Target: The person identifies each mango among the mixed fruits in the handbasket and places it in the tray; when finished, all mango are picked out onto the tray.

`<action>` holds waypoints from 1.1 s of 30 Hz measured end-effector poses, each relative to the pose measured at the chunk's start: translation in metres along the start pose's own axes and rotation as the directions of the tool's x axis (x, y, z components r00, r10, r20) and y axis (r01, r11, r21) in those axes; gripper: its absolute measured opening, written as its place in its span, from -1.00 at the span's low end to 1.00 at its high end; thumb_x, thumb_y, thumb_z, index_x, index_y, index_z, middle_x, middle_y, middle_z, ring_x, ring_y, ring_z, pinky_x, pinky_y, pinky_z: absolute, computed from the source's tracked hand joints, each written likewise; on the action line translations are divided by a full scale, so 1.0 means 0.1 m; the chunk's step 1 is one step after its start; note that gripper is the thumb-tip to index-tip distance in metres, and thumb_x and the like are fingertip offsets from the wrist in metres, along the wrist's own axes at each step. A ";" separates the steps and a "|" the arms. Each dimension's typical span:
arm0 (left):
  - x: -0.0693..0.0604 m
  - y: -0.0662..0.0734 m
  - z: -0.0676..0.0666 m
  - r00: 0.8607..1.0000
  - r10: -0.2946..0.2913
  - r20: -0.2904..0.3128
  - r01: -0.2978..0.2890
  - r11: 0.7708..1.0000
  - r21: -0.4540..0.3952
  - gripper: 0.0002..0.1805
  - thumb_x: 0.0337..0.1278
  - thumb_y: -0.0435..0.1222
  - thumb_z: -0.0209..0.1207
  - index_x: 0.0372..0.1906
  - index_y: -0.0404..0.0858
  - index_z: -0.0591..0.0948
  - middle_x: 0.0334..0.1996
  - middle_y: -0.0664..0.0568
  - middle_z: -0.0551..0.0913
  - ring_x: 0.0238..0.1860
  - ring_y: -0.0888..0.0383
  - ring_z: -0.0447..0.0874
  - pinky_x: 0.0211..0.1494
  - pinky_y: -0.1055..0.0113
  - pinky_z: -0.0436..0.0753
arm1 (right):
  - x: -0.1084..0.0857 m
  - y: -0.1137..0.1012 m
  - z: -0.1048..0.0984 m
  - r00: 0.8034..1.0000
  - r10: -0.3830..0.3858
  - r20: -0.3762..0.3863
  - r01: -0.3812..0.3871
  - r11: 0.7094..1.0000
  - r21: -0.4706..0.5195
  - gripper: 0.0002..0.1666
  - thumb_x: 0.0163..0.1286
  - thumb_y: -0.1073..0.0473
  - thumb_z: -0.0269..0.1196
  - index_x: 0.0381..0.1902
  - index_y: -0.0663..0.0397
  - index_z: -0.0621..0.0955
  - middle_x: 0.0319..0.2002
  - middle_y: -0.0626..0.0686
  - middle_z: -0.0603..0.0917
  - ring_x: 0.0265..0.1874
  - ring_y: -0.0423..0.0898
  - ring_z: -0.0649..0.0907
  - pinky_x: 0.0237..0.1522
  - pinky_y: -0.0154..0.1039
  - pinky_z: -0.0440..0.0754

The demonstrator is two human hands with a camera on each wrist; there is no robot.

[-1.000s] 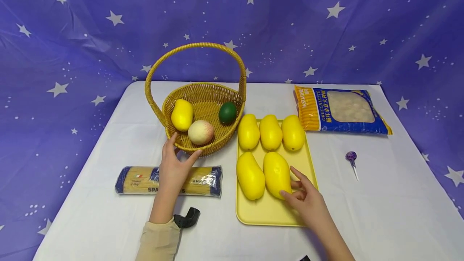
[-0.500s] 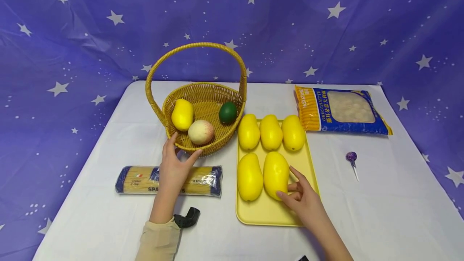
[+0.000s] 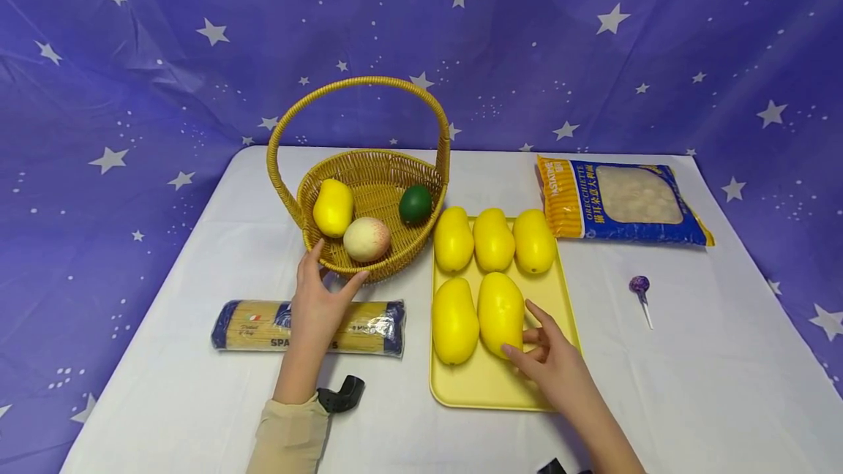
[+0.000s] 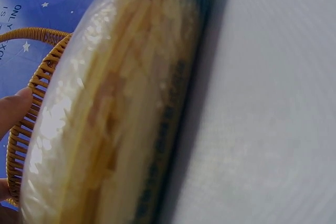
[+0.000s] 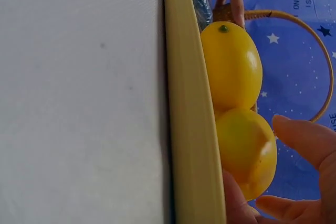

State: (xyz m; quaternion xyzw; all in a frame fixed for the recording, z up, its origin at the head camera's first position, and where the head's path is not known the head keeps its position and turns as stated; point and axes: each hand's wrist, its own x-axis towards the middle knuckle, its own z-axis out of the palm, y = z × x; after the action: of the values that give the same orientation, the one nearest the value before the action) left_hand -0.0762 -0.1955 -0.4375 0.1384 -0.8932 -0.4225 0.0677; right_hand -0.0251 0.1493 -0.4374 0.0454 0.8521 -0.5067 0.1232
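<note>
My right hand (image 3: 549,360) is around the lower right mango (image 3: 500,313) on the yellow tray (image 3: 484,390), thumb on its near end and fingers along its right side. Another mango (image 3: 455,321) lies to its left, with several more in a row behind. My left hand (image 3: 319,306) rests at the near rim of the wicker basket (image 3: 402,262), thumb and fingers spread along the rim; in the left wrist view, the thumb (image 4: 21,98) touches the weave. Inside the basket are a mango (image 3: 333,208), a peach (image 3: 366,239) and a dark green fruit (image 3: 415,205).
A pack of spaghetti (image 3: 263,326) lies under my left forearm, in front of the basket. Back right is a bag of orecchiette (image 3: 626,200), with a lollipop (image 3: 639,285) nearer. The basket's tall handle (image 3: 358,81) arches upward. A starry purple cloth (image 3: 500,42) hangs behind the table.
The mango at my right hand has shifted slightly left and away from me, with the hand. The mango beside it has turned from slanted to straighter. My left hand stays at the basket.
</note>
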 end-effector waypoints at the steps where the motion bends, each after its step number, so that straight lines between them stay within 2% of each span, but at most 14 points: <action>1: 0.00 0.00 0.00 1.000 0.001 -0.003 -0.001 1.000 -0.005 0.13 -0.07 0.30 0.26 0.53 -0.04 0.01 0.49 -0.18 -0.03 0.35 -0.20 0.24 0.31 -0.20 0.25 | -0.01 -0.01 -0.01 1.000 -0.003 0.002 0.003 1.000 -0.010 -0.02 0.19 0.00 0.42 0.47 -0.06 0.20 -0.09 0.14 0.63 -0.46 -0.13 0.64 -0.36 -0.33 0.62; 10: 0.01 -0.03 0.02 1.000 0.008 -0.010 -0.008 1.000 -0.010 0.13 -0.09 0.32 0.25 0.53 -0.03 0.02 0.49 -0.18 -0.02 0.31 -0.19 0.32 0.27 -0.20 0.33 | -0.14 -0.05 -0.15 1.000 -0.017 -0.024 0.014 0.996 -0.089 0.00 0.16 -0.11 0.42 0.46 -0.04 0.21 -0.02 0.13 0.62 -0.47 -0.18 0.64 -0.43 -0.33 0.59; 16: 0.00 -0.01 0.01 1.000 0.008 -0.013 -0.008 1.000 -0.013 0.12 -0.06 0.30 0.25 0.53 -0.04 0.02 0.48 -0.19 -0.01 0.31 -0.21 0.30 0.28 -0.21 0.30 | -0.16 -0.22 -0.31 0.983 -0.154 -0.100 0.141 0.982 -0.127 -0.19 0.20 0.02 0.42 0.38 -0.10 0.36 -0.02 0.13 0.64 -0.42 -0.21 0.65 -0.36 -0.37 0.64; 20: 0.00 0.00 0.00 1.000 0.008 -0.015 -0.008 1.000 -0.016 0.10 -0.04 0.28 0.26 0.53 -0.05 0.03 0.48 -0.18 -0.01 0.31 -0.21 0.31 0.28 -0.20 0.31 | -0.10 -0.36 -0.39 0.971 -0.225 -0.087 0.216 0.972 -0.094 -0.27 0.25 0.06 0.39 0.36 -0.14 0.40 0.01 0.14 0.63 -0.34 -0.21 0.67 -0.32 -0.38 0.64; 23: 0.00 0.00 0.00 1.000 0.010 -0.013 -0.010 1.000 -0.012 0.11 -0.05 0.30 0.25 0.53 -0.04 0.02 0.48 -0.17 -0.01 0.31 -0.20 0.32 0.27 -0.21 0.32 | -0.02 -0.53 -0.44 0.951 -0.304 -0.050 0.301 0.951 -0.071 -0.32 0.29 0.10 0.35 0.35 -0.13 0.41 0.04 0.14 0.62 -0.27 -0.20 0.67 -0.27 -0.38 0.65; 28: 0.00 0.00 -0.01 1.000 -0.011 0.002 0.011 1.000 0.002 0.14 -0.09 0.36 0.21 0.54 -0.03 0.00 0.49 -0.18 -0.04 0.33 -0.24 0.25 0.28 -0.25 0.27 | 0.17 -0.89 -0.43 0.893 -0.449 0.016 0.449 0.893 0.019 -0.37 0.34 0.21 0.29 0.35 -0.08 0.41 0.04 0.10 0.62 -0.25 -0.12 0.67 -0.23 -0.32 0.67; 33: 0.00 0.01 -0.01 1.000 -0.019 0.003 0.019 1.000 0.008 0.12 -0.06 0.33 0.22 0.54 -0.02 0.00 0.50 -0.20 -0.05 0.35 -0.28 0.20 0.29 -0.27 0.24 | 0.45 -1.27 -0.27 0.865 -0.495 0.087 0.478 0.864 0.160 -0.35 0.35 0.22 0.29 0.37 -0.10 0.39 0.05 0.11 0.60 -0.20 -0.06 0.67 -0.19 -0.27 0.67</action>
State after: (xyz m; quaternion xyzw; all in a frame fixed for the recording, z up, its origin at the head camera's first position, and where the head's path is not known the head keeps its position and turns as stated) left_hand -0.0758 -0.1955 -0.4364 0.1466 -0.8936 -0.4197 0.0615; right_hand -0.0983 0.1092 -0.3284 -0.1950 0.7909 -0.5786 0.0409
